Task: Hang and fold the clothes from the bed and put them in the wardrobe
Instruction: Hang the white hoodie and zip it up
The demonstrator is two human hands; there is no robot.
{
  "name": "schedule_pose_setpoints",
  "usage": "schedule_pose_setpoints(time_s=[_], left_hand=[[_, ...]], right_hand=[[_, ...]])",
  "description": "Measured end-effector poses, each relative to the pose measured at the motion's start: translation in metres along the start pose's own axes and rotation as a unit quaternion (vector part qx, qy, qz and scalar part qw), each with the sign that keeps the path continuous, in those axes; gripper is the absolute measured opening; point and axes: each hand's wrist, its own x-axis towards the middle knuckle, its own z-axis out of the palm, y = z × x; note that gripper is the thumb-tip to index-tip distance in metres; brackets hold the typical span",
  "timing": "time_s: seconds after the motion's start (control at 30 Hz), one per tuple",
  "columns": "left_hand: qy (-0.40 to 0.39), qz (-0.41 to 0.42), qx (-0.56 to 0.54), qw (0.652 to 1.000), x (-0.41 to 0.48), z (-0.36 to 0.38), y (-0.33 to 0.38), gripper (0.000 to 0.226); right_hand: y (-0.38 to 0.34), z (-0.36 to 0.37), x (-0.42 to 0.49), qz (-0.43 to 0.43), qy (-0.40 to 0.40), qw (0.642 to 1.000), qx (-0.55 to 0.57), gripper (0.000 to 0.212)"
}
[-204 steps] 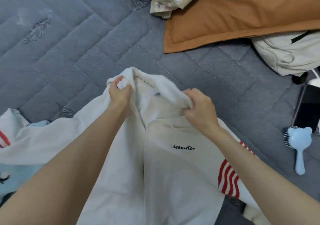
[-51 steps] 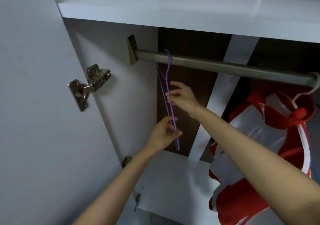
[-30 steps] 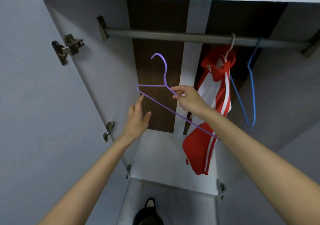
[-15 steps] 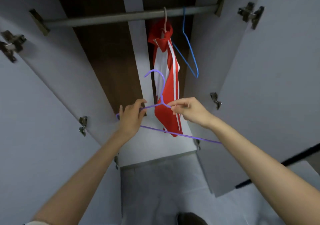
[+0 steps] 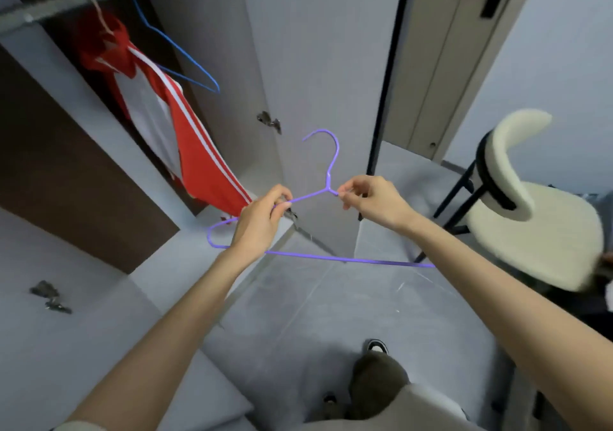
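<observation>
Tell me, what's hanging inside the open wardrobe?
A red jacket with white stripes and an empty blue wire hanger hang on the metal rail. Whatever is behind the jacket is covered.

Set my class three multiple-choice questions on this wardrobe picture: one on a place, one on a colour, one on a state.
1. Where is the blue hanger?
A. on a wall hook
B. on the wardrobe rail, beside the red-and-white garment
C. in a drawer

2. What colour is the held hanger?
A. purple
B. green
C. white

3. Which hands hold it?
A. the left alone
B. neither; it hangs on the rail
C. both

Answers:
1 B: its hook sits over the rail, just right of the garment.
2 A: its wire is plainly purple.
3 C: the left hand grips one shoulder and the right hand pinches it below the neck.
</observation>
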Motion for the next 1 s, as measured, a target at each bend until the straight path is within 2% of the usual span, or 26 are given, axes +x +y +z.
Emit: schedule_pose_setpoints(time_s=[0.23, 0.4, 0.5, 0.7, 0.83, 1.0], left_hand=[[-0.156, 0.137, -0.019, 0.978, -0.002, 0.102, 0.117, 0.006], [-0.252, 0.239, -0.036, 0.937, -0.029, 0.188, 0.213, 0.007], [-0.296, 0.290, -0.049, 0.909, -0.059, 0.244, 0.276, 0.008], [-0.370, 0.358, -0.083, 0.853, -0.151, 0.344, 0.398, 0.007], [-0.410, 0.379, -0.081, 0.825, -0.216, 0.399, 0.462, 0.012], [-0.510, 0.426, -0.086, 0.742, -0.291, 0.456, 0.516, 0.016]], right_hand=[[0.081, -0.072, -0.126, 0.101, 0.159, 0.981, 0.038, 0.016], [0.143, -0.127, -0.243, 0.161, 0.281, 0.939, 0.114, 0.013], [0.178, -0.153, -0.325, 0.213, 0.328, 0.906, 0.159, 0.012], [0.237, -0.184, -0.490, 0.294, 0.416, 0.829, 0.231, 0.020], [0.266, -0.184, -0.589, 0.346, 0.494, 0.750, 0.272, 0.021], [0.291, -0.162, -0.687, 0.409, 0.572, 0.646, 0.297, 0.019]])
